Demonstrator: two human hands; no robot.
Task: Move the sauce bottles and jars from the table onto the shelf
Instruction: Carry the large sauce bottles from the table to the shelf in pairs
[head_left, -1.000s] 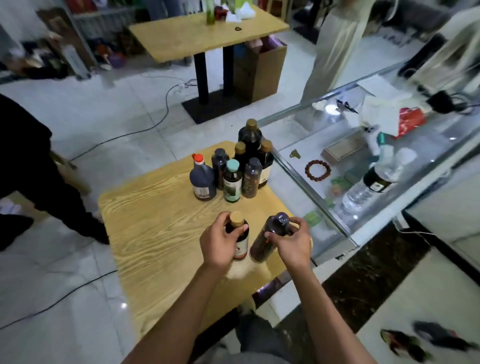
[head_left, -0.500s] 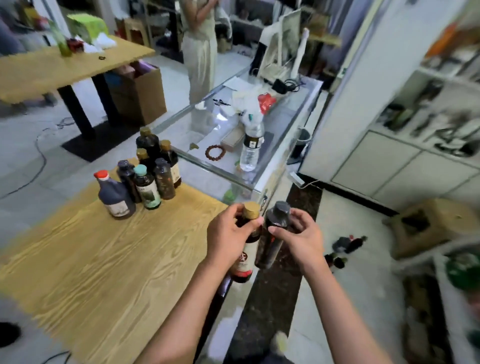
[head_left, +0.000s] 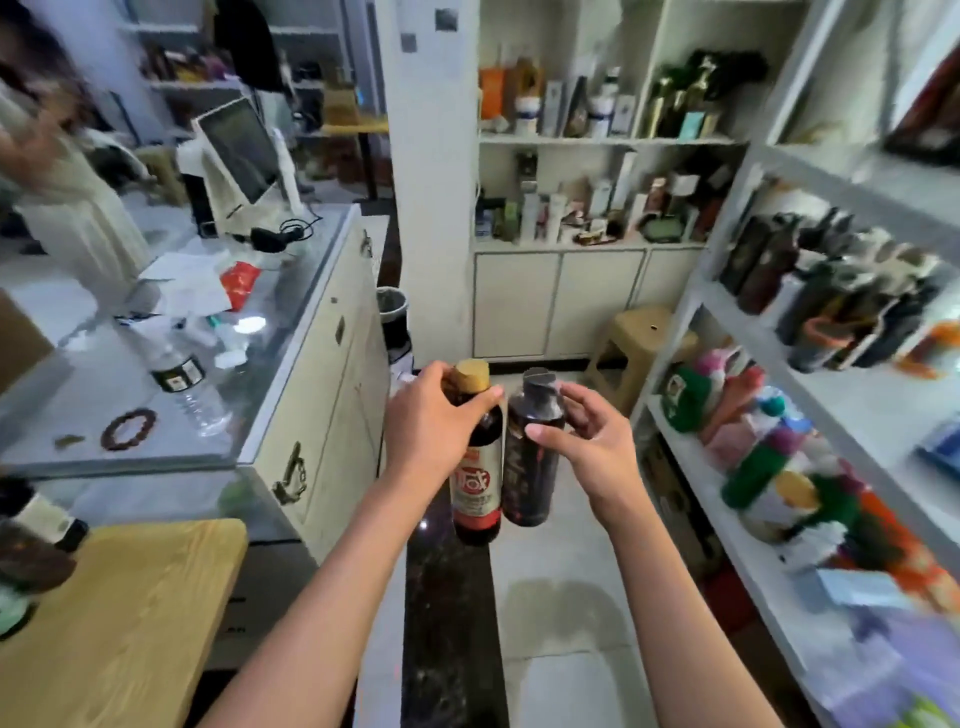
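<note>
Two bottles carried upright, touching: left hand (head_left: 434, 421) grips gold-capped bottle (head_left: 475, 467), right hand (head_left: 589, 441) grips dark-capped bottle (head_left: 530, 467).

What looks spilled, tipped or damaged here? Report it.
Nothing stands out. The left hand grips the gold-capped bottle upright; the right hand holds the dark-capped bottle upright beside it. Both are capped, with no drips visible. The shelf is too blurred to judge.
</note>
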